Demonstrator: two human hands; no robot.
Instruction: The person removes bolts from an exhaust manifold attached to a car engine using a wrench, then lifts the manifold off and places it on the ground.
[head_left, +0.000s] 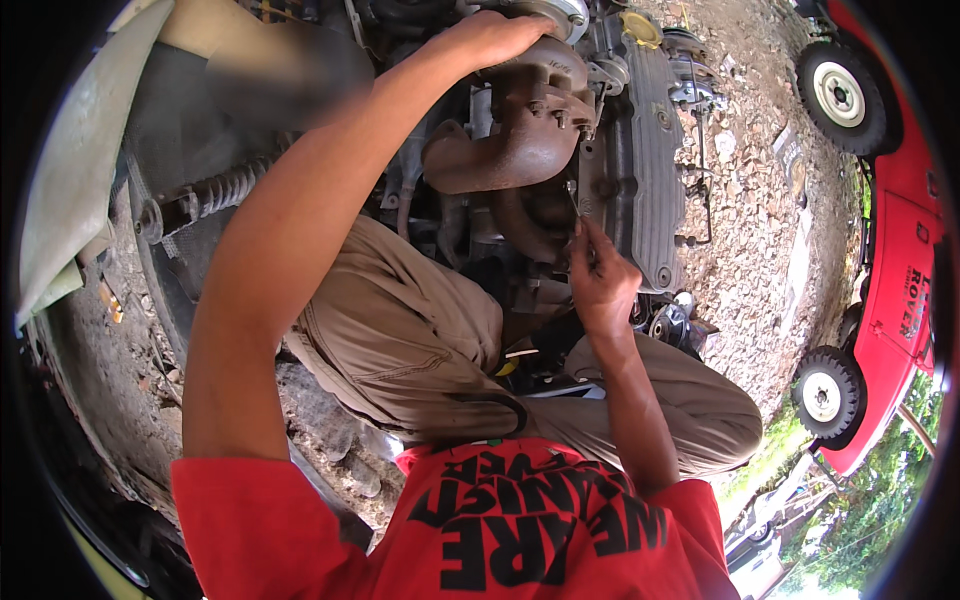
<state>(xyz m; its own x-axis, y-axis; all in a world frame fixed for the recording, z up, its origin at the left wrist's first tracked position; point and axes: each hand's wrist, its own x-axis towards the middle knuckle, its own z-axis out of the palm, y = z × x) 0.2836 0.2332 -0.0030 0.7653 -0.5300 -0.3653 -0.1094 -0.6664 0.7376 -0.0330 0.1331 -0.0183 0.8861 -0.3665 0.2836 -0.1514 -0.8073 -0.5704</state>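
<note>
My left hand (pixel 495 40) reaches over the top of the engine, fingers curved onto a round silver metal housing (pixel 562 14) at the head of a rusty brown exhaust manifold (pixel 515 150). My right hand (pixel 605 270), closed in a pinch, holds a slim silver wrench (pixel 574 200). The wrench points up toward the manifold's lower side, beside the long grey engine cover (pixel 648 150). Whether its end sits on a fastener, I cannot tell.
My bent knees (pixel 390 340) are below the engine. A coil-spring strut (pixel 210 195) and pale panel (pixel 80 160) lie left. Gravel (pixel 750 250) stretches right toward a red vehicle (pixel 890 280) with white-rimmed wheels. A dark blur covers part of the upper left.
</note>
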